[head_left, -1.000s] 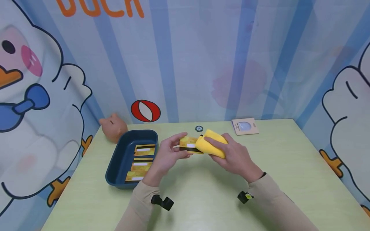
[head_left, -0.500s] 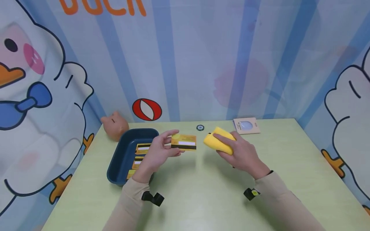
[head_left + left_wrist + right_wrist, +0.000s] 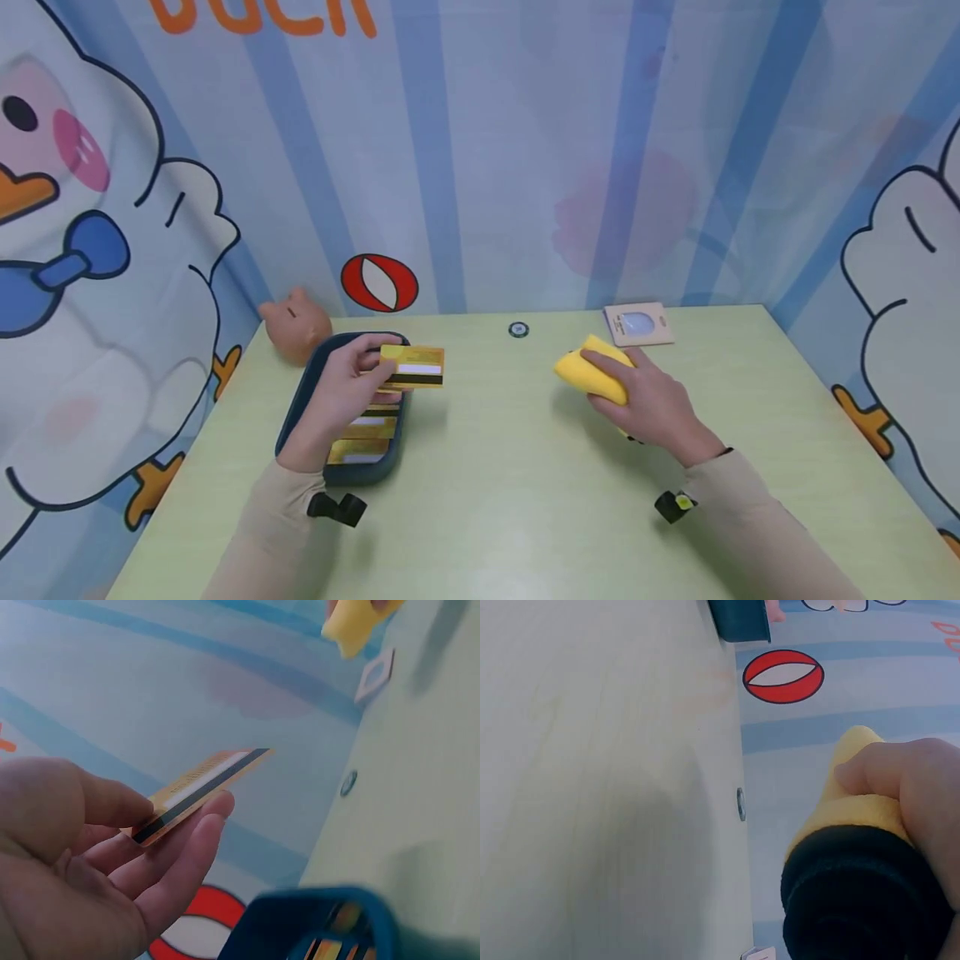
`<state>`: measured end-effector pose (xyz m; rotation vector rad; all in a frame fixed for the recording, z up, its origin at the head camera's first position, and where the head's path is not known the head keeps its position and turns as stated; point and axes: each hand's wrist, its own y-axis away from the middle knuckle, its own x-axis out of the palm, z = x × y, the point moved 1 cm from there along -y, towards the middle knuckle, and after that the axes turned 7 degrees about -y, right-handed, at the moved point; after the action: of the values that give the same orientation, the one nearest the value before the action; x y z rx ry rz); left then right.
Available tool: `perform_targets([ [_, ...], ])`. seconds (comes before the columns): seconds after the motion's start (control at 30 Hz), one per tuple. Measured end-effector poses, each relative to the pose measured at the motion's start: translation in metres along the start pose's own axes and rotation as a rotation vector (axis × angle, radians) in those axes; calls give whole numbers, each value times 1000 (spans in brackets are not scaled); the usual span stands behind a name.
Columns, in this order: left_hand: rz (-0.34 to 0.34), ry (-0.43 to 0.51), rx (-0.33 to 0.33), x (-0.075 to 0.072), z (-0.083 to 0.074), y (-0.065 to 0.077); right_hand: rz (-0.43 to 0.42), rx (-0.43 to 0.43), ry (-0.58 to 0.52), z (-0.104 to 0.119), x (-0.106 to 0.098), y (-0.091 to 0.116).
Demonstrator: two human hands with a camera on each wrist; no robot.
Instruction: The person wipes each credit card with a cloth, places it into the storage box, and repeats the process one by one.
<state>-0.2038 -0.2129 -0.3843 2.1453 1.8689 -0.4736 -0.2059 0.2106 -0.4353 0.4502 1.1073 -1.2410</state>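
My left hand [image 3: 348,387] pinches a gold bank card [image 3: 412,367] between thumb and fingers, over the blue tray [image 3: 300,417]. The card's back, with its black stripe and white strip, faces up toward the head camera. Inside the tray lie several similar cards [image 3: 358,452], partly hidden by that hand. Well to the right, above the table, my right hand [image 3: 652,404] grips a soft yellow plush-like item [image 3: 592,377]. Its fuzzy black part [image 3: 862,892] shows in the right wrist view; the palm covers much of the rest.
A pinkish piggy bank [image 3: 296,327] stands behind the tray at the table's back left. A small round token [image 3: 518,330] and a flat pale pink package [image 3: 639,324] lie along the back edge. Behind the pale green table [image 3: 510,517] hangs a duck-printed curtain [image 3: 510,150].
The left hand has carried the card leftward, away from the yellow item it overlapped a second ago, to above the tray. The right hand has drawn the yellow item to the right.
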Motion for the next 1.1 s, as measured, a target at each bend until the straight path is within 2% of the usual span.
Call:
perform_targets([
  [0.13, -59, -49, 8, -19, 9, 6, 5, 13, 1, -5, 0, 3],
  [0.27, -116, -99, -31, -33, 20, 13, 19, 36, 0, -9, 0, 7],
  [0.37, -145, -193, -62, -41, 30, 16, 26, 50, -3, -12, -1, 9],
  [0.47, -137, -299, -78, -47, 37, 18, 32, 61, -1, -15, -2, 11],
  [0.57, -83, -356, -87, -51, 42, 21, 38, 70, -1, -18, -2, 13],
  [0.87, 135, -375, -178, -58, 54, 29, 48, 118, -8, -26, -3, 19],
  [1.1, 297, -446, -129, -52, 57, 27, 73, 202, -29, -29, -5, 22],
])
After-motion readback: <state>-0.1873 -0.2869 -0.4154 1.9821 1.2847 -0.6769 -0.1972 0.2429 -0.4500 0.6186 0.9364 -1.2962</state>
